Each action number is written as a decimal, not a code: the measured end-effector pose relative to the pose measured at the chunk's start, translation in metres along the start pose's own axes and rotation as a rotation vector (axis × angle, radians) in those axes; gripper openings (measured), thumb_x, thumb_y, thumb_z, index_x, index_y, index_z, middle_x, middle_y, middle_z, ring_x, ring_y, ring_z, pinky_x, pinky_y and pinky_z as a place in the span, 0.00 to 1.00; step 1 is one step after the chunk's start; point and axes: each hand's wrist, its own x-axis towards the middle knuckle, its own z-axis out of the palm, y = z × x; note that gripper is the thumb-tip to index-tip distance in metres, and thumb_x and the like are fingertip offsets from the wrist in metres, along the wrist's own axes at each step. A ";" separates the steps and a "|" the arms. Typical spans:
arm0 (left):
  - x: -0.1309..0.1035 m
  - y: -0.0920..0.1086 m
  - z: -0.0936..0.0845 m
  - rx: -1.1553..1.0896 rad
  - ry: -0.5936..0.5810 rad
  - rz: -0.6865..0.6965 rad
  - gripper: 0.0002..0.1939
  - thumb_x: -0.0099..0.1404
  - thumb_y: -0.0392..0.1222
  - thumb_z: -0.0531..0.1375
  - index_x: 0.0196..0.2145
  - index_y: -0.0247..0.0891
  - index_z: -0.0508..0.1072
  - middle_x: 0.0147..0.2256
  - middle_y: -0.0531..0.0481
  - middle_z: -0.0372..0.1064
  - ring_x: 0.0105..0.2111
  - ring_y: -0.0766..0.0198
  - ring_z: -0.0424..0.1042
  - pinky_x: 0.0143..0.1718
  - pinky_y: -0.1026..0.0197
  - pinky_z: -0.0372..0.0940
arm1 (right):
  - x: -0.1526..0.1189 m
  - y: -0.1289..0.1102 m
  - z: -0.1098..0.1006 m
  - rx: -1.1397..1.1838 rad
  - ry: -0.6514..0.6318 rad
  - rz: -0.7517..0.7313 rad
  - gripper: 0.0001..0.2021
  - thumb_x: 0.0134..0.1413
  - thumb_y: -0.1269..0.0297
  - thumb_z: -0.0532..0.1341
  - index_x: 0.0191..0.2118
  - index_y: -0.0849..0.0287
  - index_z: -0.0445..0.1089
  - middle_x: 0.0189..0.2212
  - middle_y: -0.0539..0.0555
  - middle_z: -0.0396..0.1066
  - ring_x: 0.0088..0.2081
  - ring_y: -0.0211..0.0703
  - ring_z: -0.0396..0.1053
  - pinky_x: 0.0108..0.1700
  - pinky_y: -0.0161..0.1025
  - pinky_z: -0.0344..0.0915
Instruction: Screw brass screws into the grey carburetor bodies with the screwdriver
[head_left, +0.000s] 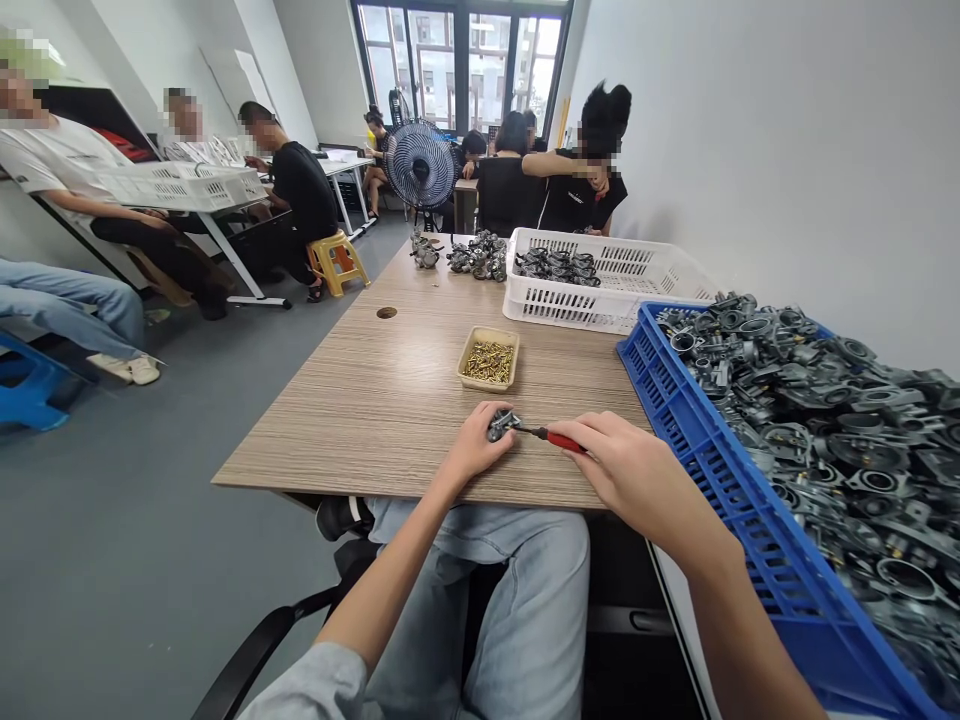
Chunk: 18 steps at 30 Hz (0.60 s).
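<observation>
My left hand (pixel 478 442) is closed around a small grey metal part (pixel 501 425) at the table's near edge. Wrapped round the red handle of a screwdriver (pixel 566 441) is my right hand (pixel 619 465). The screwdriver's dark shaft points left, its tip at the metal part; exact contact is too small to tell. Just beyond my hands sits a beige tray (pixel 515 372) of small brass-coloured pieces (pixel 489 362).
A blue crate (pixel 675 440) heaped with metal parts stands at the right. Behind it is a white crate (pixel 570 308) with dark parts. More metal parts (pixel 480 255) lie at the table's far end. Several people sit beyond, near a fan (pixel 421 170).
</observation>
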 end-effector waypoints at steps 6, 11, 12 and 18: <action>0.000 0.002 -0.001 0.002 0.003 0.005 0.20 0.67 0.39 0.64 0.57 0.42 0.73 0.53 0.45 0.75 0.54 0.53 0.75 0.60 0.51 0.69 | 0.002 0.001 -0.001 -0.004 0.012 0.006 0.14 0.74 0.68 0.56 0.58 0.51 0.75 0.50 0.56 0.80 0.50 0.52 0.76 0.50 0.48 0.74; 0.000 0.003 -0.001 -0.004 0.003 0.007 0.21 0.66 0.37 0.64 0.57 0.42 0.73 0.53 0.45 0.75 0.55 0.53 0.75 0.61 0.51 0.69 | 0.003 0.000 -0.001 -0.002 -0.003 0.004 0.14 0.74 0.68 0.57 0.58 0.53 0.75 0.50 0.56 0.80 0.50 0.52 0.76 0.50 0.48 0.75; 0.000 0.003 -0.001 -0.004 0.003 0.004 0.22 0.66 0.37 0.64 0.57 0.42 0.73 0.53 0.45 0.75 0.54 0.53 0.75 0.60 0.51 0.69 | 0.003 0.001 -0.001 -0.001 -0.005 0.003 0.14 0.74 0.68 0.57 0.57 0.53 0.75 0.50 0.56 0.80 0.50 0.52 0.77 0.50 0.48 0.75; 0.000 0.003 -0.001 -0.005 0.002 0.002 0.21 0.66 0.37 0.64 0.57 0.42 0.73 0.53 0.45 0.75 0.54 0.53 0.75 0.60 0.51 0.69 | 0.003 0.002 -0.001 0.016 -0.009 0.013 0.14 0.75 0.68 0.56 0.58 0.53 0.74 0.51 0.56 0.79 0.51 0.52 0.76 0.52 0.49 0.75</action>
